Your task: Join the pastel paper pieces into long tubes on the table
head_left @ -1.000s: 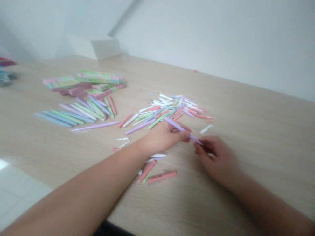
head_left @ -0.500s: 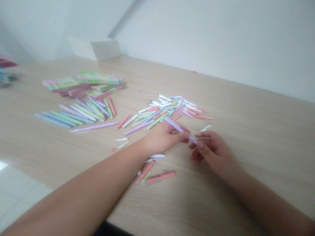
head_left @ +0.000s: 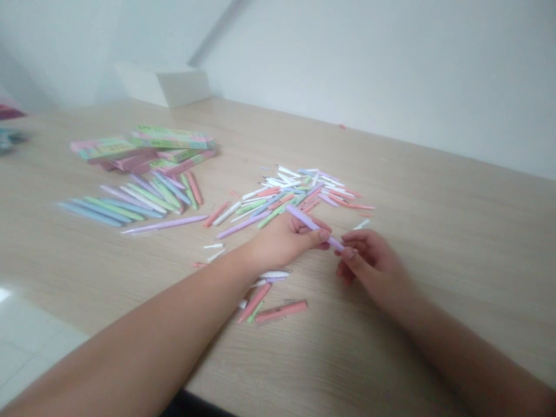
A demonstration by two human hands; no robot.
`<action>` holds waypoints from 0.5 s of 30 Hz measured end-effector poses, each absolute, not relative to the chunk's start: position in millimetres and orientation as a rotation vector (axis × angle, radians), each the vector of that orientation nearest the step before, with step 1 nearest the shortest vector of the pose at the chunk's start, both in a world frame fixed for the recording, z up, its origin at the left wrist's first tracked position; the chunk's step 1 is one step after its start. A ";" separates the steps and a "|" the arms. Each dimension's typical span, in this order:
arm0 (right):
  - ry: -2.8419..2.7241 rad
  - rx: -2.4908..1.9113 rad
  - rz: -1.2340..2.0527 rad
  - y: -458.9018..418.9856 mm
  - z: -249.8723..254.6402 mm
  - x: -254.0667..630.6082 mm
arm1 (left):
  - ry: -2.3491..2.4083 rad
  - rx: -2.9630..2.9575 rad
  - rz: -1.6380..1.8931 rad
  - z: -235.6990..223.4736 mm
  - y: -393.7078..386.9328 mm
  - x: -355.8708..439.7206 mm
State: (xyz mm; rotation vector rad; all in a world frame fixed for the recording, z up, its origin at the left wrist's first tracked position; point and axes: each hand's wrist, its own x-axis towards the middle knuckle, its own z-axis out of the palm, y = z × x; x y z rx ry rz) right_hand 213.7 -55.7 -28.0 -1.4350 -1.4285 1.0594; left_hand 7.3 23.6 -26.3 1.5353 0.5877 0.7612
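My left hand grips a lilac pastel pen between thumb and fingers, with the pen's far end sticking out toward the pile. My right hand pinches the pen's near end with its fingertips. Beyond the left hand lies a loose heap of pastel pen barrels and white parts. Two pink pen barrels and several white pieces lie just below my left wrist. The pen's tip is hidden by my right fingers.
Farther left lie a fanned row of pastel pens and a stack of pink-and-green boxes on the light wood table. A white block stands by the white wall. The table's near edge runs at lower left, above a tiled floor.
My right hand has moved up and left, from beside the pen's end to pinching it. The view has shifted slightly, and my left hand still holds the pen.
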 end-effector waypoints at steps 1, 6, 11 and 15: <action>-1.491 -1.459 0.959 -56.4 -30.0 215.6 | 0.599 1.534 0.763 -27.2 24.2 7.2; -1.752 -1.588 0.690 -59.5 -34.0 222.3 | 0.594 1.561 0.698 -32.5 26.3 7.0; -1.901 -1.587 0.617 -58.3 -34.1 224.5 | 0.623 1.502 0.648 -32.0 26.6 6.0; -1.912 -1.596 0.661 -58.4 -36.1 224.0 | 0.692 1.450 0.636 -25.1 22.9 5.3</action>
